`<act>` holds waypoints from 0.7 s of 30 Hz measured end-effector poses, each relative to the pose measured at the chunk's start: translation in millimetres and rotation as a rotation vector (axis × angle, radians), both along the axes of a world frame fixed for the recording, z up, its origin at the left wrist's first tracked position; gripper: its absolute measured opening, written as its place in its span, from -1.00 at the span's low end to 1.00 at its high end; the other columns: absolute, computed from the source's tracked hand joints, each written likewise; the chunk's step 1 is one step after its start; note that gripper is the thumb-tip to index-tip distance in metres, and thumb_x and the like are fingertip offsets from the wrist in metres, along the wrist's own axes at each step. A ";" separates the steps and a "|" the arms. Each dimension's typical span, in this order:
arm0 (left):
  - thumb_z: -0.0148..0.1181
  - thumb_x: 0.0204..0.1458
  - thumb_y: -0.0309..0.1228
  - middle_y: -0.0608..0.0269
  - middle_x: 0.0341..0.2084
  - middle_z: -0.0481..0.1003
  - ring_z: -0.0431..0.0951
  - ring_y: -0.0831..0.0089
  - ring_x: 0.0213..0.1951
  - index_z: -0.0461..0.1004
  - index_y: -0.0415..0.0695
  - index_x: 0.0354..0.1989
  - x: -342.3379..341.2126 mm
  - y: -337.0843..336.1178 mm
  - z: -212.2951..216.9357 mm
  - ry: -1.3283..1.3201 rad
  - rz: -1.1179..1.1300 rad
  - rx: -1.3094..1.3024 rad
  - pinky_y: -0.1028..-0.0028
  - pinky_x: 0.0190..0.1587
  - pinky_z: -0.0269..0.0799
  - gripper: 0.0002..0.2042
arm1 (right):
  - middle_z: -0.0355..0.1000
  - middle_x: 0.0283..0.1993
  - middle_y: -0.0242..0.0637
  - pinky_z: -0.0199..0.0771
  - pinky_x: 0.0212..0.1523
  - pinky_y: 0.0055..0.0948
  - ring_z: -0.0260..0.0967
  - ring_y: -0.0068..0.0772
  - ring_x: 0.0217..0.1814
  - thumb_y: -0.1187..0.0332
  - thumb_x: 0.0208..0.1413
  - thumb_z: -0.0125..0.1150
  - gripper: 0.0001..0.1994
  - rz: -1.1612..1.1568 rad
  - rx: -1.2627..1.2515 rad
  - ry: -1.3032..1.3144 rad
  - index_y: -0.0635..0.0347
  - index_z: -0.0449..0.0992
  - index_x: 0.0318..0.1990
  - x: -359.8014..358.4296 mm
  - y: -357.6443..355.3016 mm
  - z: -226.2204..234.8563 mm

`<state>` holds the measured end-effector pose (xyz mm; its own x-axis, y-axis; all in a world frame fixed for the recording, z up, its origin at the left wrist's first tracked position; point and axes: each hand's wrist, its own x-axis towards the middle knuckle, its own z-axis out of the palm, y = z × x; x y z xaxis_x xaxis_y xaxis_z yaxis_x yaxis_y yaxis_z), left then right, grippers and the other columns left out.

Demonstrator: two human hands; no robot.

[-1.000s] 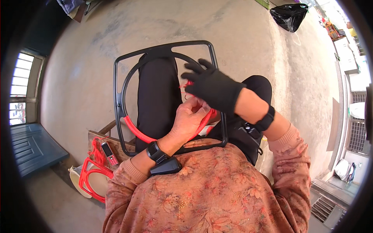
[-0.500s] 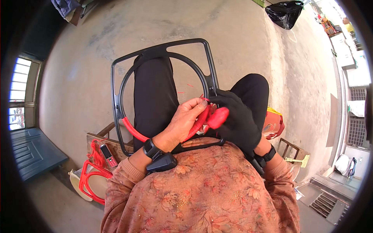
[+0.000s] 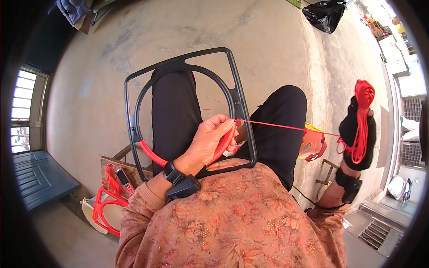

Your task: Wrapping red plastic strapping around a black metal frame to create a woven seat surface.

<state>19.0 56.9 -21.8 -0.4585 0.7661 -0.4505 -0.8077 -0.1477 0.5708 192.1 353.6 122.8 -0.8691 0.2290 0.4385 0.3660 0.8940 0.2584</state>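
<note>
Frame: the black frame, a square outline with a round ring inside, lies across my lap, its near edge against my body.
Left hand: my left hand rests on the ring's near right arc, fingers pinched together on the red cord right where the red wrapping ends.
Cord line: from that pinch the cord runs taut and nearly level to my right, crossing over the frame's right bar and my right thigh.
Right hand: my right hand, in a black glove, is held well out to the right, closed around a hank of the same cord looped over it.
Nearer hand: the left; the right is well apart.
Around: a red spool sits just under the cord beyond my right knee; another frame wound in red and a phone lie at my lower left; a black bag lies far off on the floor.
</note>
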 end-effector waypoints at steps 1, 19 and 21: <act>0.04 0.21 -0.33 0.14 -0.50 0.50 0.53 0.43 -0.59 0.40 -0.24 -0.27 0.0 -0.5 0.3 -0.014 0.015 0.006 0.51 -0.62 0.51 -0.80 | 0.44 -0.26 -0.33 0.25 -0.48 -0.66 0.30 -0.62 -0.46 0.13 0.21 0.06 -0.57 0.008 -0.860 0.292 0.26 0.37 0.09 -4.3 -10.6 11.2; 0.06 0.18 -0.43 0.19 -0.54 0.50 0.54 0.45 -0.59 0.46 -0.25 -0.34 -6.8 -0.4 10.3 -0.062 -0.017 -0.031 0.52 -0.55 0.51 -0.85 | 0.48 -0.24 -0.03 0.43 -0.17 -0.16 0.45 0.05 -0.21 0.30 0.05 0.14 -0.74 0.446 -0.779 -0.167 0.15 0.42 -0.10 -224.0 -99.8 -56.5; 0.06 0.18 -0.43 0.18 -0.54 0.50 0.54 0.45 -0.59 0.46 -0.26 -0.34 -7.0 -1.4 10.9 -0.067 -0.003 -0.021 0.52 -0.55 0.51 -0.85 | 0.49 -0.26 -0.09 0.42 -0.17 -0.17 0.45 0.00 -0.20 0.24 0.06 0.16 -0.75 0.372 -0.724 -0.193 0.14 0.45 -0.15 -233.1 -102.9 -56.5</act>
<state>12.0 55.5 -10.9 -0.4250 0.7574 -0.4957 -0.8444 -0.1343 0.5186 -41.0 250.7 66.3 -0.9884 0.0800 0.1293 0.0221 0.9170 -0.3982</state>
